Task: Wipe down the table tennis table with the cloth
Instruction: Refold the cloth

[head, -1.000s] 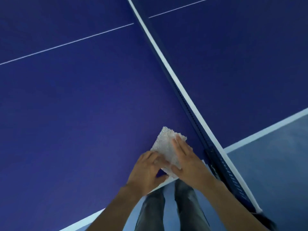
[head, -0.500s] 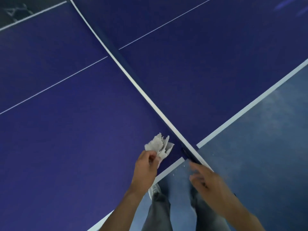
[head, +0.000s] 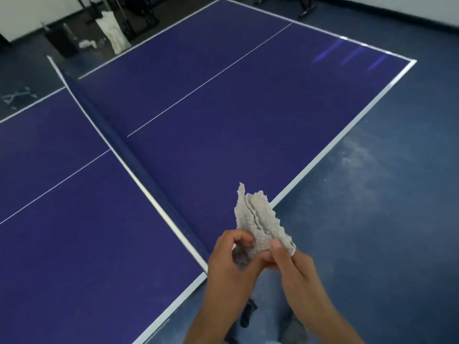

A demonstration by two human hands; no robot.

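A folded grey-white cloth [head: 258, 219] stands up in the air just off the near edge of the blue table tennis table [head: 223, 115], close to where the net [head: 119, 142] ends. My left hand [head: 231, 266] grips the cloth's lower part with curled fingers. My right hand [head: 293, 266] pinches its lower right edge between thumb and fingers. The cloth's layers fan out upward above both hands. It does not touch the table.
The net with its white top band crosses the table from far left to near centre. Blue floor [head: 372, 194] lies to the right. Dark gym equipment [head: 139, 18] and a white bag [head: 111, 33] stand beyond the far left edge.
The cloth was pressed flat on the table by both hands, then lifted by the left hand alone. Now both hands hold it in the air, and the view has risen to show the whole right half.
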